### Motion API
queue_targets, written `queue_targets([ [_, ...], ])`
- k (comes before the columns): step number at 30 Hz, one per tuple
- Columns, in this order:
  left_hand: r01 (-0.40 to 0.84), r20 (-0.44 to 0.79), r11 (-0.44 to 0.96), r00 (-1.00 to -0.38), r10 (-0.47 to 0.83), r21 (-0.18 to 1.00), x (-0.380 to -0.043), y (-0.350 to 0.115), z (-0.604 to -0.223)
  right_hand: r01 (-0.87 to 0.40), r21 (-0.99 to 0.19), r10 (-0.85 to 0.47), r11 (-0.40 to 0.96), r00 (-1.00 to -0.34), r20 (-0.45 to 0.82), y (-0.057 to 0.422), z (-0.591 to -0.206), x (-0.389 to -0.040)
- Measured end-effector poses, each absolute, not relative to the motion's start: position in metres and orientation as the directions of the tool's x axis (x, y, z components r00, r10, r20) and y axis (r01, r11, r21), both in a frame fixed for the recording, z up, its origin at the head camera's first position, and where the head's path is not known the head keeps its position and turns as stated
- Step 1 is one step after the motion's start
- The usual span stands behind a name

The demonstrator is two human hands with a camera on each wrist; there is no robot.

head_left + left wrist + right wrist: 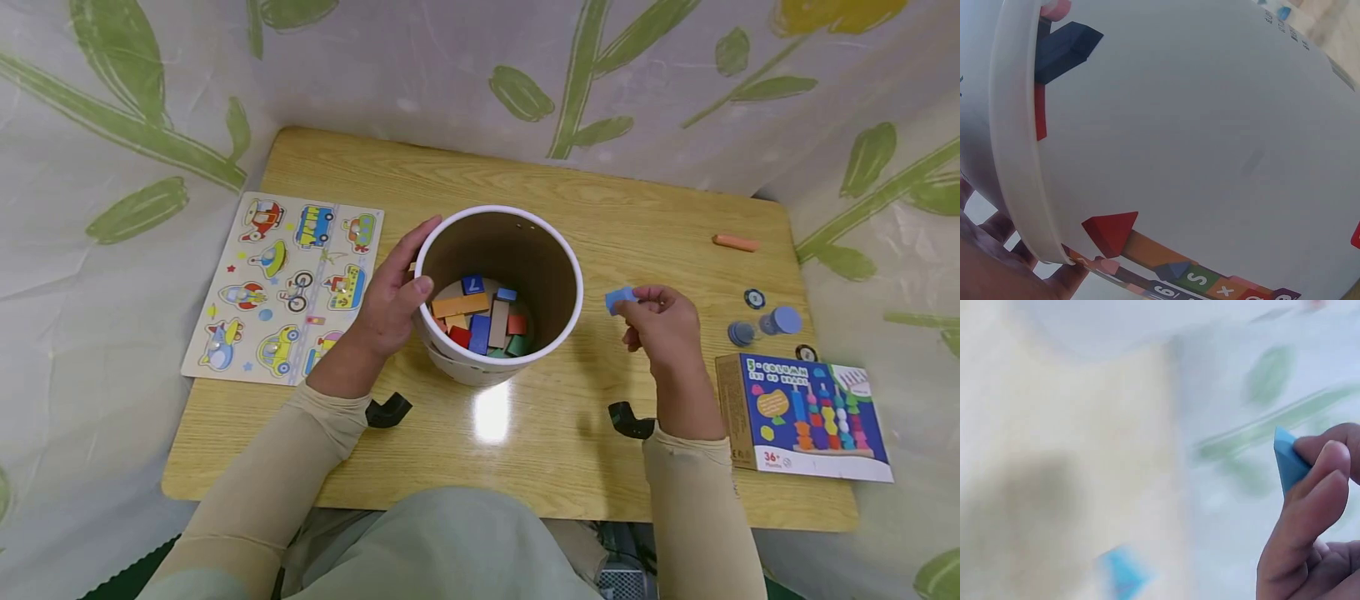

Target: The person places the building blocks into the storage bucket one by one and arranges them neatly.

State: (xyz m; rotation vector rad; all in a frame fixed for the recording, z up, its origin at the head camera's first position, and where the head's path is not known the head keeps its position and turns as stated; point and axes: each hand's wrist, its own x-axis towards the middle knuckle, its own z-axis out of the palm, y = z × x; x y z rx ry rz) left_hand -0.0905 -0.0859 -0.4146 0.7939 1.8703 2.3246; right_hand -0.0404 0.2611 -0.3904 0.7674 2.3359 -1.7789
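Note:
A white bucket (486,372) with a brown inside stands mid-table, holding several coloured wooden blocks (480,327). My left hand (390,304) grips it at the left side of its rim. The left wrist view is mostly filled by the bucket's printed wall (1197,137), with part of the hand (1010,265) at the rim. To the right of the bucket, above the table, my right hand (663,329) pinches a small light-blue block (620,299) between thumb and fingers. In the right wrist view that block (1289,461) shows a pointed corner.
A picture puzzle board (281,287) lies left. On the right are a boxed column toy (813,417), blue cylinders (780,321), small dark rings (754,298) and an orange stick (735,242). A blurred blue shape (1124,573) in the right wrist view is unclear.

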Motion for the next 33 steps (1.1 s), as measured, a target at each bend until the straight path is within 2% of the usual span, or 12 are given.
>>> queue_targets([
  [4,0.274,0.36,-0.272,-0.864,0.351,0.922,-0.09,-0.086,-0.414,0.232,-0.969,0.181,0.081,-0.96,-0.215,0.239,-0.34,-0.036],
  [7,0.281,0.368,-0.275,-0.863,0.348,0.919,-0.09,-0.086,-0.413,0.117,-0.993,0.062,0.017,-0.991,-0.116,0.218,-0.314,-0.034],
  [12,0.274,0.364,-0.284,-0.866,0.342,0.919,-0.09,-0.087,-0.415,0.115,-0.993,-0.058,0.029,-0.991,-0.117,0.192,-0.302,-0.037],
  [16,0.256,0.346,-0.278,-0.871,0.35,0.926,-0.09,-0.086,-0.416,0.091,-0.995,-0.018,0.043,-0.996,-0.092,0.198,-0.306,-0.039],
  [20,0.246,0.338,-0.284,-0.875,0.346,0.927,-0.09,-0.086,-0.416,0.088,-0.995,0.107,0.053,-0.991,-0.082,0.225,-0.317,-0.044],
  [26,0.246,0.329,-0.261,-0.876,0.352,0.933,-0.088,-0.085,-0.408,0.274,-0.958,0.316,0.079,-0.919,-0.237,0.273,-0.364,-0.053],
  [33,0.237,0.315,-0.247,-0.88,0.355,0.94,-0.078,-0.084,-0.385,0.419,-0.904,0.287,0.09,-0.88,-0.379,0.304,-0.444,-0.059],
])
